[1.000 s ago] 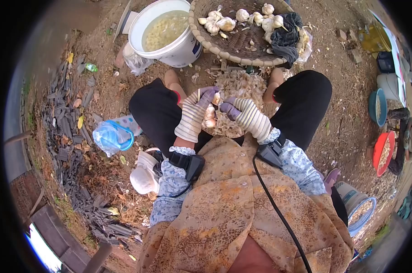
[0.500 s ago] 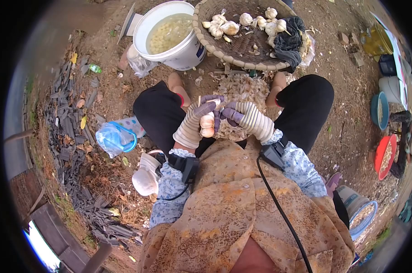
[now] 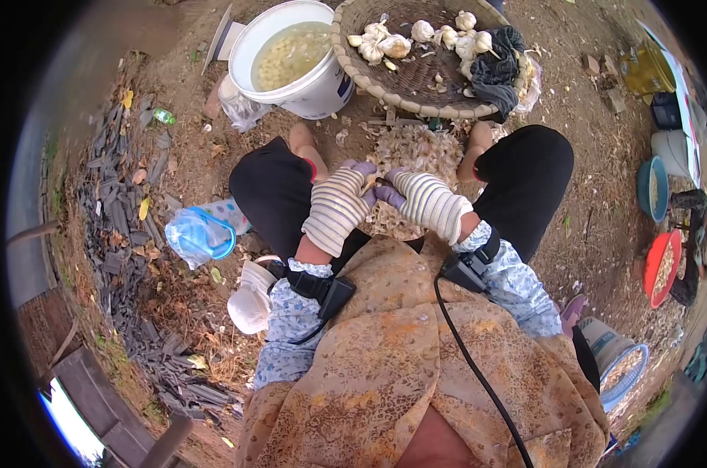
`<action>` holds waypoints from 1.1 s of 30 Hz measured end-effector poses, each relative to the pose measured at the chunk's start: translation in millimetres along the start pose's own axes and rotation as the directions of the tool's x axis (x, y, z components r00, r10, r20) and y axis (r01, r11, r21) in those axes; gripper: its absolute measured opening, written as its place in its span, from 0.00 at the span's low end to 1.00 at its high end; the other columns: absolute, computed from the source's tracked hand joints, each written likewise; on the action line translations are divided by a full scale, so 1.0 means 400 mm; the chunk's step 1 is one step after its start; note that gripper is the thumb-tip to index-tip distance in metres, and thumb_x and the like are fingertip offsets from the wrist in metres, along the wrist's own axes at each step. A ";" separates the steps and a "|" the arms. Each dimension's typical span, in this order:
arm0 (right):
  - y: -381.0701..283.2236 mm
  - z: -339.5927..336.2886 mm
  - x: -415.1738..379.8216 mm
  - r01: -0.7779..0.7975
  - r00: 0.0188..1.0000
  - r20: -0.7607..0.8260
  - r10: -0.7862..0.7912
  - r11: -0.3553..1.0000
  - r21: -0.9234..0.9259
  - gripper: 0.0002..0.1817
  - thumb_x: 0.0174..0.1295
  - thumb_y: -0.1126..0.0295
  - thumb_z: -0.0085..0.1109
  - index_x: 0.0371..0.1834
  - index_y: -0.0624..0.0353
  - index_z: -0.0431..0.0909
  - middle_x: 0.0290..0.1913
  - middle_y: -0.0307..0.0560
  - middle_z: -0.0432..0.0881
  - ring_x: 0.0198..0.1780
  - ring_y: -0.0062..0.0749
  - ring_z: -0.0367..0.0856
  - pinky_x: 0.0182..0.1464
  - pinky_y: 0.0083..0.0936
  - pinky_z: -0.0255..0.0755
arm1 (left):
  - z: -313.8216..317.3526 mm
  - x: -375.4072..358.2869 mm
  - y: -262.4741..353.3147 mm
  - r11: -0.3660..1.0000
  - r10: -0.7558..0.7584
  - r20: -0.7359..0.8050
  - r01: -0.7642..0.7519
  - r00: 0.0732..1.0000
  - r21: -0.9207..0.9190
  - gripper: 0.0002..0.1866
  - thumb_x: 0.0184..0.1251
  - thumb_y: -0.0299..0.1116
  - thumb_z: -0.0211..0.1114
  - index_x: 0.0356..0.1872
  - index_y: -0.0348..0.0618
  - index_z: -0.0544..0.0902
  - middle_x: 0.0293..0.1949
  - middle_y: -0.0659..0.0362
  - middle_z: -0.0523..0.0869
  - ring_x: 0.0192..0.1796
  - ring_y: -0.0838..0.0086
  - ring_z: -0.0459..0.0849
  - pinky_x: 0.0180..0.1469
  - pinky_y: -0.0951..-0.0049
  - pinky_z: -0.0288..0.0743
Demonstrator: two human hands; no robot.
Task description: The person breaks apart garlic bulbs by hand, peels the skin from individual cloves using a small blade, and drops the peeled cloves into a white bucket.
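Note:
My left hand [image 3: 341, 201], in a striped glove with purple fingertips, is closed round a garlic bulb, mostly hidden; a small pale part shows between the hands. My right hand [image 3: 427, 201], in a matching glove, has its fingers bent against the same spot, with a small dark thing, perhaps a blade, at the fingertips. Under both hands lies a heap of garlic skins [image 3: 423, 152]. Beyond my feet, a woven basket [image 3: 369, 84] holds garlic bulbs [image 3: 396, 47] and a dark cloth [image 3: 497, 74].
A white bucket [image 3: 314, 97] of peeled cloves in water stands left of the basket. Left of my knee lies a blue container in plastic [image 3: 200, 234]. At the right are a red basin [image 3: 653, 265], a teal basin [image 3: 647, 187] and a blue-rimmed basket [image 3: 626, 378].
Both hands have turned over so that the backs of the gloves face up. The garlic bulb that hung visibly below my left fingers is now mostly covered.

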State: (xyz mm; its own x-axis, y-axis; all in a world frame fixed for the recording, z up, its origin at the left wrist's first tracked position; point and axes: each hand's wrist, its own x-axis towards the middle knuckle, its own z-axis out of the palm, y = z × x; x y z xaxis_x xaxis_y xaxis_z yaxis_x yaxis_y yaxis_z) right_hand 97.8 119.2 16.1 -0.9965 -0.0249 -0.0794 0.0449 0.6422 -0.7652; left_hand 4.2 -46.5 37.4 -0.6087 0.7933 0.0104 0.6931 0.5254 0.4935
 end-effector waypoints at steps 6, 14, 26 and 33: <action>0.001 -0.011 -0.007 0.108 0.994 0.034 -0.104 0.985 -0.135 0.15 0.67 0.59 0.55 0.39 0.61 0.79 0.25 0.59 0.79 0.30 0.58 0.79 0.31 0.43 0.72 | -0.018 -0.013 -0.032 0.984 0.064 0.117 -0.043 0.991 -0.175 0.18 0.54 0.28 0.67 0.48 0.40 0.83 0.39 0.53 0.84 0.41 0.61 0.85 0.45 0.68 0.77; 0.046 0.003 -0.008 0.012 0.986 -0.162 0.031 0.966 0.258 0.15 0.67 0.59 0.57 0.42 0.61 0.81 0.24 0.57 0.80 0.28 0.53 0.80 0.33 0.39 0.73 | -0.052 -0.034 -0.011 0.508 -0.243 0.308 0.391 0.920 -0.767 0.15 0.59 0.24 0.69 0.48 0.35 0.84 0.35 0.58 0.88 0.30 0.86 0.79 0.35 0.83 0.74; -0.026 -0.035 -0.009 -0.276 0.911 0.157 0.382 0.281 0.919 0.09 0.59 0.69 0.65 0.37 0.64 0.81 0.23 0.37 0.78 0.18 0.14 0.69 0.19 0.13 0.59 | 0.030 -0.015 0.049 0.226 -0.341 0.127 0.213 0.931 -0.950 0.17 0.60 0.26 0.70 0.51 0.35 0.82 0.37 0.61 0.86 0.33 0.84 0.81 0.33 0.83 0.75; -0.072 -0.041 -0.013 -0.155 0.942 -0.030 0.333 0.514 0.844 0.10 0.60 0.66 0.62 0.34 0.62 0.80 0.24 0.33 0.77 0.22 0.12 0.68 0.23 0.14 0.61 | 0.025 -0.037 0.026 -0.231 -0.261 0.375 0.320 0.889 -0.919 0.16 0.64 0.35 0.68 0.49 0.38 0.81 0.31 0.59 0.84 0.25 0.78 0.80 0.23 0.81 0.73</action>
State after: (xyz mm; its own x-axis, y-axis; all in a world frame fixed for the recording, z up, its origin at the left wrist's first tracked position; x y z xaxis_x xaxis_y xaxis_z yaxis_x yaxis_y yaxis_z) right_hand 100.6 113.3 48.9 -0.9262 0.2132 -0.3110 0.2370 -0.3122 -0.9200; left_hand 24.2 -49.9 33.7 -0.5773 0.6840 -0.4459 -0.7095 -0.1499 0.6886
